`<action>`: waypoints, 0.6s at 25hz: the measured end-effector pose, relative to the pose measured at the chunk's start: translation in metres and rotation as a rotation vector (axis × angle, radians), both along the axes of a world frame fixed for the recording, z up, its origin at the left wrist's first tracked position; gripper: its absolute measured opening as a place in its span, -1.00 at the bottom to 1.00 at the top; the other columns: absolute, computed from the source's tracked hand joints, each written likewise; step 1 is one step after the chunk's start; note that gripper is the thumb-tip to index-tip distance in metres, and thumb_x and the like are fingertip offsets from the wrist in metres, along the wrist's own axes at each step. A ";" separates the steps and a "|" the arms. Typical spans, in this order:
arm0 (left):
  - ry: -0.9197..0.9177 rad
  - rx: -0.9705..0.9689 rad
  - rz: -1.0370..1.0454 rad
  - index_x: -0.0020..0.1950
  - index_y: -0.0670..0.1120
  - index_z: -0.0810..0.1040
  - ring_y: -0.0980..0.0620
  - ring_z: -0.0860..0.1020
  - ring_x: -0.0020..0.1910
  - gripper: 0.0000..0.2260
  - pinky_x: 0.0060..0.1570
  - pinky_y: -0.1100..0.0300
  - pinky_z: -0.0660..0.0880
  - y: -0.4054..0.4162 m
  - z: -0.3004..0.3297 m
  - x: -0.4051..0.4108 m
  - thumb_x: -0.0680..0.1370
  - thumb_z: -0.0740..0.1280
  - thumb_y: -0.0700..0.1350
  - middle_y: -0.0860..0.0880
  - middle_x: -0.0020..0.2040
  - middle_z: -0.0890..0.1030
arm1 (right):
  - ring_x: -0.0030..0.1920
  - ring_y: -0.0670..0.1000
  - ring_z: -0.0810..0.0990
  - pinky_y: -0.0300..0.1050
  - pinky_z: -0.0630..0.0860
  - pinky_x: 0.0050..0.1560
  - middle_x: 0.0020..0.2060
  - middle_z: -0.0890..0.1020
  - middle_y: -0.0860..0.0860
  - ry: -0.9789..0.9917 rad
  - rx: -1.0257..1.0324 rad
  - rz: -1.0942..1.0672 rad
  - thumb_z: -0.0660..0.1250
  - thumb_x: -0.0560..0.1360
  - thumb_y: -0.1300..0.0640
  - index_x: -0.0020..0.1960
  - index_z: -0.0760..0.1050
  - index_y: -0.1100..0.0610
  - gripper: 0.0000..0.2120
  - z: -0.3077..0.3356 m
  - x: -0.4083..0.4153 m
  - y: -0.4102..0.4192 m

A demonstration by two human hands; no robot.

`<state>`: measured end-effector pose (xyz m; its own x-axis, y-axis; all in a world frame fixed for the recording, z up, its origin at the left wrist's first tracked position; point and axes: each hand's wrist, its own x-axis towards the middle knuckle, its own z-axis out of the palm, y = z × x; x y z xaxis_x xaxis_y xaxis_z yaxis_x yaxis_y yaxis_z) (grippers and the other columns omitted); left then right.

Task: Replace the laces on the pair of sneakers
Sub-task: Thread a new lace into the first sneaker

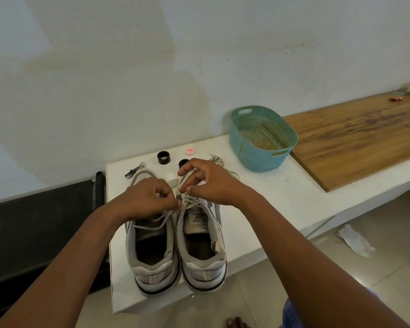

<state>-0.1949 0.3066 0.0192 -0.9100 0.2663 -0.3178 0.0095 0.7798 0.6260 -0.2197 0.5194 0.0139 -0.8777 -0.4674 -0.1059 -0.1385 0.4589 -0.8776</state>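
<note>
While both your hands work at the lacing, the two sneakers stand side by side on the white bench [282, 200], heels toward you, so the eyelets face your fingers. Your left hand [149, 197] is closed in a pinch on the pale lace [156, 220] where it meets the right sneaker [200, 245]; its slack loops across the mouth of the left sneaker [152, 252]. Your right hand [208, 183] hovers over the right sneaker's upper eyelets, thumb and forefinger nipped together there, other fingers spread; what they hold is hidden, probably the same lace. Beyond the sneakers lie another lace [219, 160], two black rings and a red cap. A teal basket [263, 138] sits farther beyond, to the right.
</note>
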 end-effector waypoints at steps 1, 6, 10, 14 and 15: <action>0.013 0.045 0.037 -0.31 0.11 0.69 0.03 0.65 -0.10 -0.66 0.08 -0.13 0.58 -0.001 0.000 -0.001 0.29 0.40 0.36 0.09 -0.17 0.67 | 0.02 -0.15 0.71 -0.26 0.52 0.03 -0.09 0.77 -0.02 -0.003 0.005 0.008 0.38 0.51 0.33 0.25 0.52 0.08 -0.65 0.000 0.000 0.000; 0.135 0.249 0.195 -0.32 -0.01 0.69 -0.11 0.60 -0.23 -0.68 -0.07 -0.03 0.52 0.001 0.006 0.001 0.57 0.43 0.10 0.00 -0.29 0.67 | -0.02 -0.05 0.74 -0.19 0.58 0.07 -0.09 0.77 0.02 -0.094 -0.043 0.055 0.48 0.50 0.28 0.27 0.52 0.04 -0.61 0.002 0.003 -0.004; 0.180 0.540 0.407 -0.37 0.00 0.60 -0.01 0.55 -0.17 -0.60 0.02 -0.04 0.49 0.003 0.014 -0.002 0.54 0.37 0.22 -0.03 -0.28 0.59 | -0.03 0.07 0.73 -0.08 0.60 0.14 -0.09 0.76 0.14 -0.149 -0.206 0.087 0.48 0.53 0.28 0.24 0.55 0.15 -0.69 0.008 0.003 -0.006; 0.226 0.700 0.505 -0.39 0.02 0.55 0.05 0.60 -0.22 -0.57 0.10 -0.06 0.55 0.005 0.018 -0.001 0.68 0.27 0.04 0.00 -0.33 0.57 | -0.09 0.03 0.71 -0.11 0.64 0.11 -0.12 0.74 0.22 -0.108 -0.300 0.018 0.50 0.53 0.27 0.07 0.65 0.29 -0.85 0.009 -0.002 0.000; 0.232 0.738 0.541 -0.36 -0.01 0.54 0.03 0.60 -0.24 -0.59 0.10 -0.07 0.56 0.004 0.018 -0.002 0.68 0.27 0.02 0.00 -0.34 0.56 | -0.11 0.01 0.71 -0.18 0.62 0.05 -0.13 0.74 0.22 -0.101 -0.296 0.001 0.49 0.53 0.27 0.03 0.66 0.30 -0.88 0.009 -0.002 0.001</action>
<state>-0.1967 0.3106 0.0374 -0.9884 -0.1485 -0.0331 -0.0515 0.1219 0.9912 -0.2220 0.5206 0.0226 -0.8691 -0.4920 -0.0519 -0.0439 0.1811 -0.9825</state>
